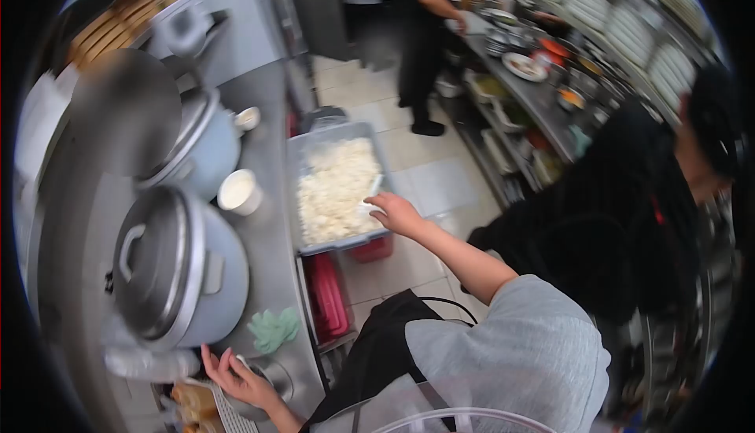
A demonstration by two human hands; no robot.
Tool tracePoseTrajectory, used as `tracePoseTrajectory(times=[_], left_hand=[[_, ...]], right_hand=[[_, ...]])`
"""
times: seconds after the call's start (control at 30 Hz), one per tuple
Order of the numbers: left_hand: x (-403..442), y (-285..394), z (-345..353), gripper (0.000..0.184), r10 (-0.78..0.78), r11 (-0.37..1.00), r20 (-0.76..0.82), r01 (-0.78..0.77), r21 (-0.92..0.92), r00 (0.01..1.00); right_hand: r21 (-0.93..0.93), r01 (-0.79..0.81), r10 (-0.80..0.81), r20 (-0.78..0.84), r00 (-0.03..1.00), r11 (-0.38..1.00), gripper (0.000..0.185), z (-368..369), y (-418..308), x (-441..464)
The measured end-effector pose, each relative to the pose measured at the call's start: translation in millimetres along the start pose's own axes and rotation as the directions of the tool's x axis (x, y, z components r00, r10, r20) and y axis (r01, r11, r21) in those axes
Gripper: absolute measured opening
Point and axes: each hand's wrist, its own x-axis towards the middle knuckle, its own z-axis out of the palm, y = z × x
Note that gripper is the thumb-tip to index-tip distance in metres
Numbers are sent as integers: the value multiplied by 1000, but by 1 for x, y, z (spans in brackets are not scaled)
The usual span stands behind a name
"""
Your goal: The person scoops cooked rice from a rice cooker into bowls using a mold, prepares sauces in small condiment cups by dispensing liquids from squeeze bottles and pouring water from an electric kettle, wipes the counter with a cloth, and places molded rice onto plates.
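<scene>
My left hand (245, 382), fingers apart and holding nothing, is at the lower left near the base of a large lidded pot (224, 276). A crumpled green glove (274, 329) lies on the steel counter close by. My right hand (395, 215) reaches over the near right edge of a grey tub (381, 150) filled with white, rice-like food (334, 189). Its thumb and fingers curl round something whitish, too blurred to name.
A second pot (216, 150) and white cups (240, 191) stand on the counter (271, 252). One person in black (417, 40) stands ahead, another (598, 213) leans close on the right. Dishes line the right-hand counter (527, 95). Pink containers (329, 295) sit below.
</scene>
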Motion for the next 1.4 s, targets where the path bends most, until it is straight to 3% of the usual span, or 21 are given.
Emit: tracePoseTrajectory(times=[0.03, 0.1, 0.13, 0.17, 0.27, 0.37, 0.43, 0.5, 0.57, 0.63, 0.77, 0.8, 0.83, 0.9, 1.0, 1.1, 1.17, 1.3, 1.33, 1.4], left_hand=[[0, 2, 14, 12, 120, 993, 86, -121, 4, 989], [-6, 14, 45, 8, 331, 938, 226, -293, -186, 916], [-16, 26, 62, 7, 382, 912, 298, -304, -276, 875], [-29, 43, 78, 8, 440, 878, 354, -313, -364, 825], [-74, 123, 110, 23, 542, 768, 454, -196, -610, 707], [-119, 178, 127, 34, 769, 566, 470, -122, -815, 433], [-139, 225, 122, 36, 933, 318, 273, -185, -930, 235], [-166, 261, 118, 45, 987, 132, 120, -107, -986, 111], [-184, 292, 104, 51, 1000, -15, -15, -66, -998, 6], [-204, 313, 95, 56, 985, -160, -158, -26, -987, -70], [-240, 353, 80, 57, 954, -288, -288, 13, -957, -81], [-250, 363, 75, 58, 951, -300, -302, 33, -953, -60], [-259, 373, 72, 60, 950, -308, -310, 50, -950, -38], [-272, 390, 70, 64, 944, -327, -327, 12, -945, -39], [-282, 412, 77, 71, 963, -257, -257, 9, -966, -77], [-289, 430, 86, 74, 972, -237, -235, -82, -968, -28], [-295, 438, 89, 76, 986, -167, -166, -59, -984, -15], [-314, 448, 94, 88, 993, -52, -61, -91, -994, 103], [-319, 451, 94, 83, 987, -40, -55, -98, -994, 154], [-328, 456, 93, 79, 972, -2, -25, -100, -995, 235]], right_hand=[[-23, -54, 52, -92, 994, 998, 29, -25, -2, -20], [-76, -83, 64, -223, 973, 994, 28, -79, -20, -63], [-72, -79, 54, -294, 954, 994, 28, -115, -40, -83], [-72, -65, 34, -368, 929, 995, 29, -151, -62, -100], [-325, -13, -197, -604, 772, 946, 29, -255, -121, -147], [-487, -53, -373, -731, 571, 872, 27, -334, -175, -204], [-577, -182, -439, -758, 482, 796, 24, -369, -207, -243], [-592, -272, -495, -796, 348, 759, 22, -402, -215, -280], [-517, -438, -432, -856, 285, 736, 19, -440, -215, -314], [-451, -615, -344, -892, 292, 647, 20, -484, -201, -351], [-234, -825, 85, -943, 320, 514, 26, -559, -143, -434], [-311, -873, 174, -902, 396, 375, 29, -570, -127, -453], [-255, -931, 355, -871, 338, 261, 28, -579, -114, -465], [-328, -935, 469, -810, 353, 137, 25, -591, -98, -476], [-331, -940, 491, -807, 328, 84, 23, -630, -65, -483], [-405, -913, 453, -804, 385, 56, 25, -675, -23, -480], [-415, -908, 445, -803, 396, 59, 25, -703, 11, -473], [-479, -877, 385, -802, 456, 41, 34, -760, 63, -457], [-494, -867, 386, -790, 476, 60, 34, -775, 78, -456], [-463, -883, 397, -825, 402, -70, 38, -798, 95, -444]])
